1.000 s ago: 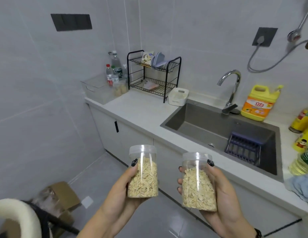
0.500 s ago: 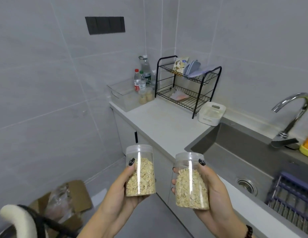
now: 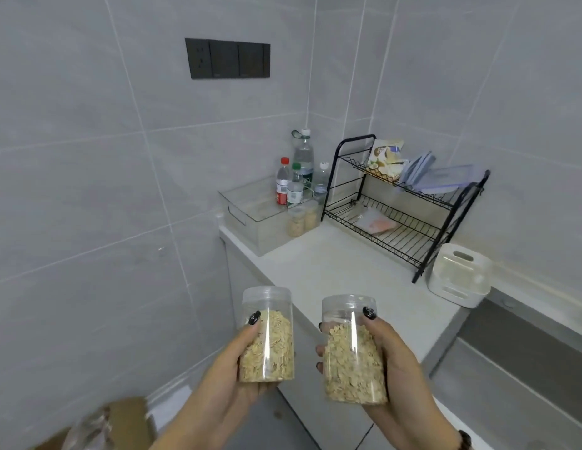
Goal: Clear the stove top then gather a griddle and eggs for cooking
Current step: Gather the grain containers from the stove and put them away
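Left hand [image 3: 231, 362] and right hand [image 3: 397, 365] each grip a clear plastic jar, left jar [image 3: 267, 336] and right jar [image 3: 353, 350], both upright, lids up, flaky oats inside.

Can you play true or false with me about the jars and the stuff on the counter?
1. Each hand holds a jar: left hand holds the left jar, right hand holds the right jar. True.
2. The jars are empty. False: both hold pale flakes.
3. The black wire rack stands on the counter. True.
4. The red-capped bottle lies on the floor. False: it stands upright by the clear bin.
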